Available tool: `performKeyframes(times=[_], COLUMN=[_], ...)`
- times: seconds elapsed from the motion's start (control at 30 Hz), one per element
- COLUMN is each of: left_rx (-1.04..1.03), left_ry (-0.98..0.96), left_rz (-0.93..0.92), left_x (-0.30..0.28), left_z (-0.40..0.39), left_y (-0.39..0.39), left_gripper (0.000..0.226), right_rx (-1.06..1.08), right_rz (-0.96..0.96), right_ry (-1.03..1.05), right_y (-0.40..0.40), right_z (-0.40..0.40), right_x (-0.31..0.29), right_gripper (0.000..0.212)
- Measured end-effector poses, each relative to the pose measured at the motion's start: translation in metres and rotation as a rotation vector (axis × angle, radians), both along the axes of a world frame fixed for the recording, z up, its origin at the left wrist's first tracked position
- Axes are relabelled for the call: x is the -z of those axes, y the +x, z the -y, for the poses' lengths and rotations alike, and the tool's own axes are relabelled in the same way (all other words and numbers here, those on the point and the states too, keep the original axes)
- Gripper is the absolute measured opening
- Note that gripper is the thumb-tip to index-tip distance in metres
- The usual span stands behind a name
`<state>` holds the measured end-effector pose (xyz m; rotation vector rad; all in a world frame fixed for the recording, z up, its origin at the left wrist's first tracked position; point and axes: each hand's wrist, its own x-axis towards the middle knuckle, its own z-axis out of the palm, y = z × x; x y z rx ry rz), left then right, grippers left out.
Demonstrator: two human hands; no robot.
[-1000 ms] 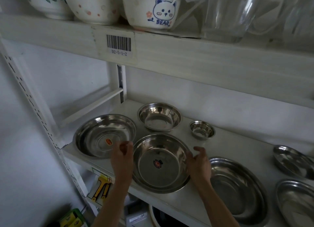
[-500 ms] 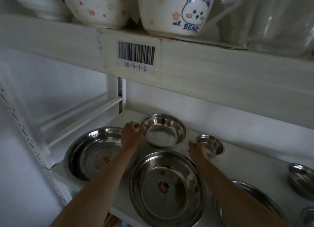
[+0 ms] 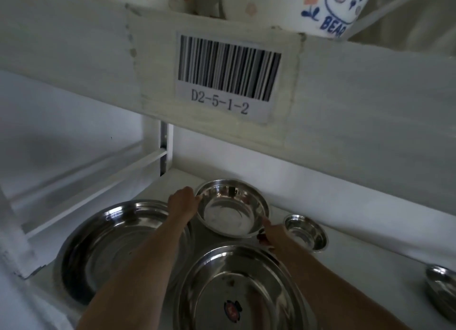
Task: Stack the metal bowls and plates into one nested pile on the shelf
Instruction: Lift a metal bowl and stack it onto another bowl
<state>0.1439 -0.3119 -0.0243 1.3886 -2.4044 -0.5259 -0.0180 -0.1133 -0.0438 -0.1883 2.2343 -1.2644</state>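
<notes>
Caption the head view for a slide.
Both hands, left hand and right hand, grip the mid-size metal bowl by its rim at the back of the shelf.

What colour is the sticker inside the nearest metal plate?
Red with black edging, on the nearest plate's sticker, seen in the head view.

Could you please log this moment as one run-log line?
phase: grasping | left hand and right hand: on rim of medium bowl | bowl: tilted | pile: not started
</notes>
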Motion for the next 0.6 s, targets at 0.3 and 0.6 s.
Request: performKeyframes(times=[0.3, 0.6], left_rx=[-0.053, -0.093], left_ry=[0.053, 0.103], left_rz=[-0.027, -0.109], left_x=[0.01, -0.001], left_z=[0.004, -0.004], left_y=[-0.013, -0.012], left_gripper=[0.04, 0.042], right_rx=[-0.037, -0.001], right_rz=[0.06, 0.038], right_ry=[-0.038, -0.052], right_y=[0.004, 0.006], right_z=[0.005, 0.003], right_x=[0.006, 0.001], right_gripper=[0.049, 0.048])
